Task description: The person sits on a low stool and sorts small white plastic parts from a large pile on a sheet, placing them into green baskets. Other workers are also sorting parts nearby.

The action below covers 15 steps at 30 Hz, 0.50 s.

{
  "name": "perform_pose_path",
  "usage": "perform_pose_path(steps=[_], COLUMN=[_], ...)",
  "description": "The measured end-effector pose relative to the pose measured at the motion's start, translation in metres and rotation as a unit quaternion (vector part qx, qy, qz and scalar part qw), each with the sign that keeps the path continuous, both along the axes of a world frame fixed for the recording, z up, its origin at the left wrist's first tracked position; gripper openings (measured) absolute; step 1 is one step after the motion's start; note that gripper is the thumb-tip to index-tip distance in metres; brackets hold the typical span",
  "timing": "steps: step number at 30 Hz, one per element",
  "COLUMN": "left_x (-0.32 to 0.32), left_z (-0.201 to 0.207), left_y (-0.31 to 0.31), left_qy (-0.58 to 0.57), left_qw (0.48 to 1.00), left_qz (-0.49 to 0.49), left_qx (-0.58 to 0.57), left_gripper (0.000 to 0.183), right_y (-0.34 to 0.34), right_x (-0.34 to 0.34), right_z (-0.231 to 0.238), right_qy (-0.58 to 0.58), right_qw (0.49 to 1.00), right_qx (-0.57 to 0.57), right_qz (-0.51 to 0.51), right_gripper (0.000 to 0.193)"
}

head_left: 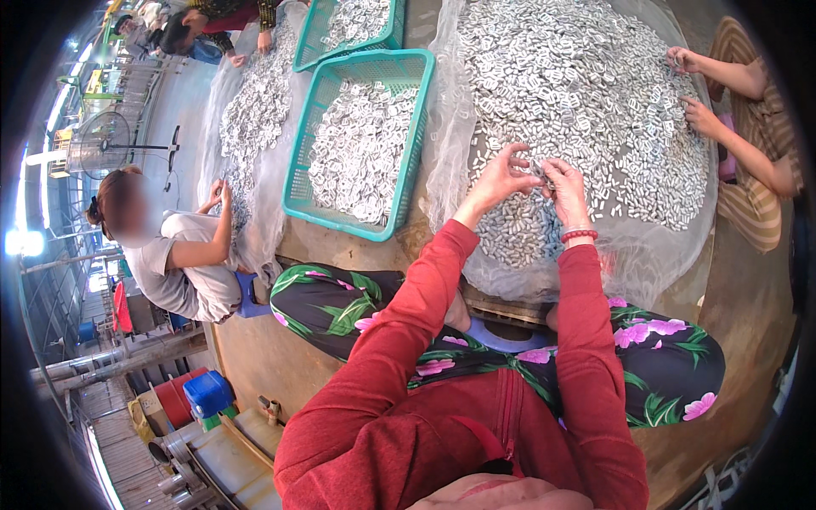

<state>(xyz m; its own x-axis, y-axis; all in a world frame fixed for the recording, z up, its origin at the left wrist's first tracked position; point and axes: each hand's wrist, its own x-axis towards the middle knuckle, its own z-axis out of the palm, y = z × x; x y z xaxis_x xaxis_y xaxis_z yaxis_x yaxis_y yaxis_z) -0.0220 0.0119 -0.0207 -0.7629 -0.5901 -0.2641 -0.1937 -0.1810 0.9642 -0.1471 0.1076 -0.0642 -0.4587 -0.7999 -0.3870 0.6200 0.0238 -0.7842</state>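
Note:
My left hand [503, 182] and my right hand [564, 189] meet over the near part of a large heap of small silver-grey metal pieces [578, 85]. Thumb and fingers of each hand are pinched together, fingertips almost touching. What lies between them is too small to make out, though something greyish shows there. A red bead bracelet circles my right wrist. Below my hands, more small grey pieces [514, 234] lie on a clear plastic sheet [446, 127]. Some pieces in the heap look like flat buckles with slots.
A green plastic basket [293, 174] of slotted pieces stands left of the heap, another basket [393, 38] beyond it. A co-worker's hands [701, 119] work at the heap's right edge. Farther left, a seated person [183, 255] and others handle a second heap [255, 119]. A fan [102, 144] stands behind.

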Motion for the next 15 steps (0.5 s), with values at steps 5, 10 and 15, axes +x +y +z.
perform_pose_path(steps=[5, 10, 15], left_x=[-0.016, -0.011, -0.003], left_z=[0.007, 0.004, 0.010], left_y=[0.014, 0.006, -0.006], left_qy=[-0.062, -0.031, -0.031], left_qw=[0.982, 0.988, 0.980], left_qz=[0.068, 0.101, 0.005], left_qx=[-0.162, -0.116, -0.197], left_gripper=[0.050, 0.022, 0.025], right_y=[-0.010, -0.006, 0.002], right_x=[0.009, -0.002, -0.018], right_z=[0.012, 0.027, 0.041], right_qy=[0.084, 0.097, 0.088], right_qw=[0.993, 0.993, 0.989], right_qx=[0.004, 0.055, 0.046], right_qz=[-0.085, -0.036, 0.109], right_gripper=[0.021, 0.020, 0.017])
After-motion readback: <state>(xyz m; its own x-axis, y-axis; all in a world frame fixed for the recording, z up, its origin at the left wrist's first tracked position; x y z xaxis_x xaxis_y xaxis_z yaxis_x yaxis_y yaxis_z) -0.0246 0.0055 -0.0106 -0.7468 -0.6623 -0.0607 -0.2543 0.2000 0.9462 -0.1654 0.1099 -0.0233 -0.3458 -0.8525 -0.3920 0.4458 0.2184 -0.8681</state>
